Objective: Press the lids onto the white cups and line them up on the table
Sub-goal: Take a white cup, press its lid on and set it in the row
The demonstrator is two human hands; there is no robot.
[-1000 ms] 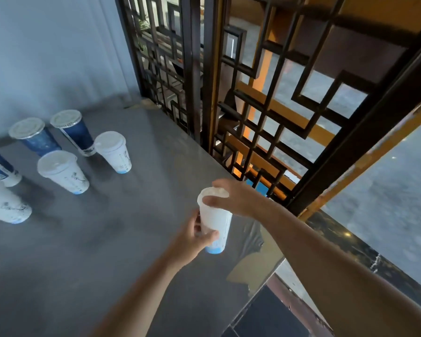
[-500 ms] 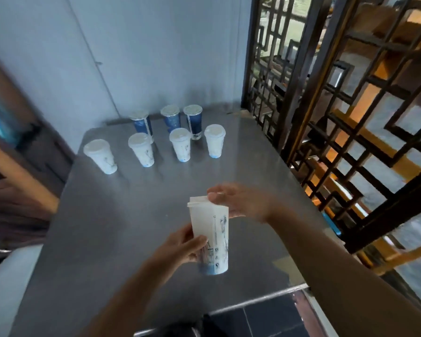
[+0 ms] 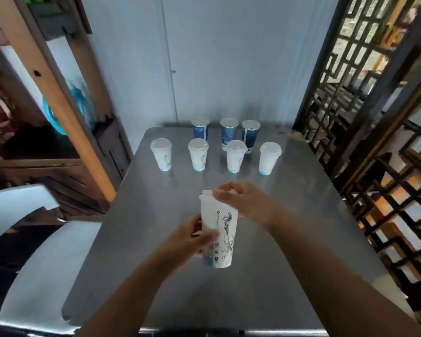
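L hand (image 3: 188, 235) wrapped round lower half of white cup (image 3: 220, 229), thumb across front, other fingers behind, clamped on it. Cup held upright w/ slight tilt, over mid table (image 3: 301, 215); can't tell if base touches the surface. Lid (image 3: 206, 194) on cup rim, left edge visible. R hand (image 3: 243, 203) over lid from right, fingers (image 3: 225, 193) close together, curled on lid top & rim. Far back: row of 4 lidded white cups (image 3: 235, 155), 3 blue cups (image 3: 229, 133) behind near wall.
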